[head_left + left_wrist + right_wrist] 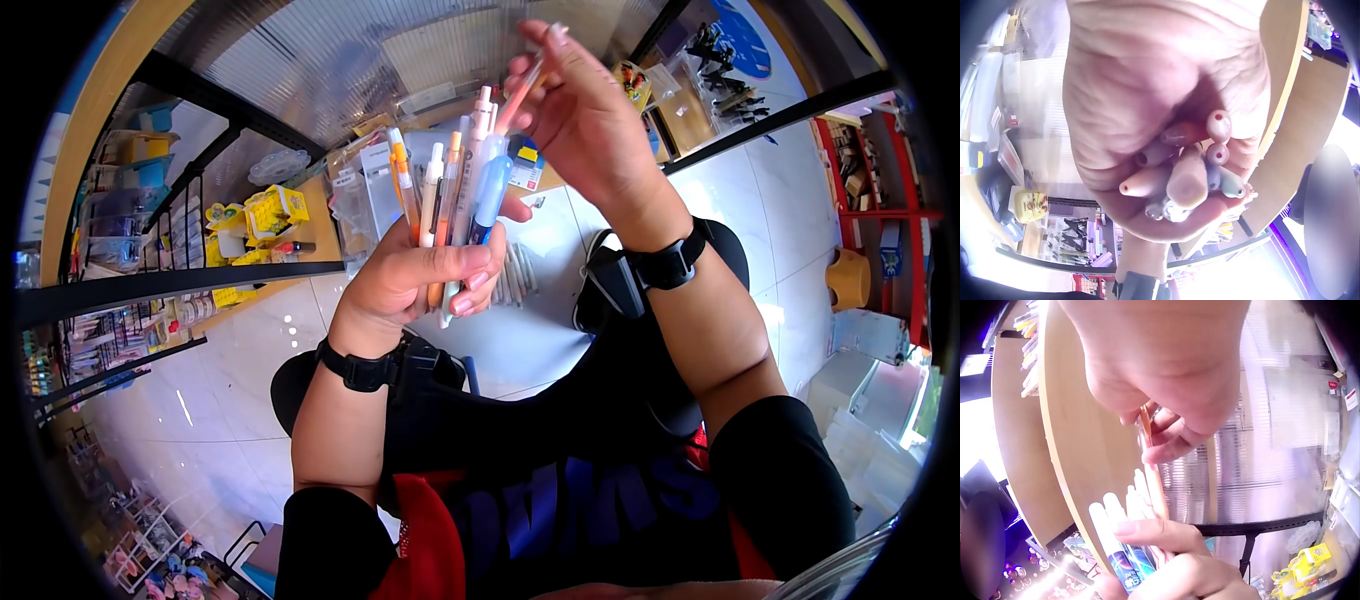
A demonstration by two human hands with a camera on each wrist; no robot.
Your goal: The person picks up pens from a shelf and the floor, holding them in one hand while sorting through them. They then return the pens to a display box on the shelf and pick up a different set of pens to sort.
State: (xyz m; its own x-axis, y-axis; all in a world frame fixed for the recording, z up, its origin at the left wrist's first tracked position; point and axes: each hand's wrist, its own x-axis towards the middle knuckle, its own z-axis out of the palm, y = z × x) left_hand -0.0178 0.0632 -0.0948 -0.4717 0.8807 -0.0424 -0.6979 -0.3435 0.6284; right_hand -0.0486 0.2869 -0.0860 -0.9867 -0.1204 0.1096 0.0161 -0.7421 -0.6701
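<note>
My left hand (425,272) grips an upright bundle of several pens (455,195), thumb across the front. Among them are a light blue pen (492,190), white-capped ones and orange-topped ones. From below, in the left wrist view, the pens' tapered tips (1188,184) poke out of the curled fingers. Above and to the right, my right hand (595,125) pinches the upper end of a slim orange-pink pen (518,103). That pen slants down, and its lower end meets the bundle; the right wrist view shows it (1156,487) running down to the left hand's fingers.
White pens (516,275) lie below the left hand. Yellow packages (270,215) sit on the left shelf behind a black rail (180,290). Black clips (728,75) lie at the upper right. A red rack (885,215) and a yellow stool (848,278) stand at the right.
</note>
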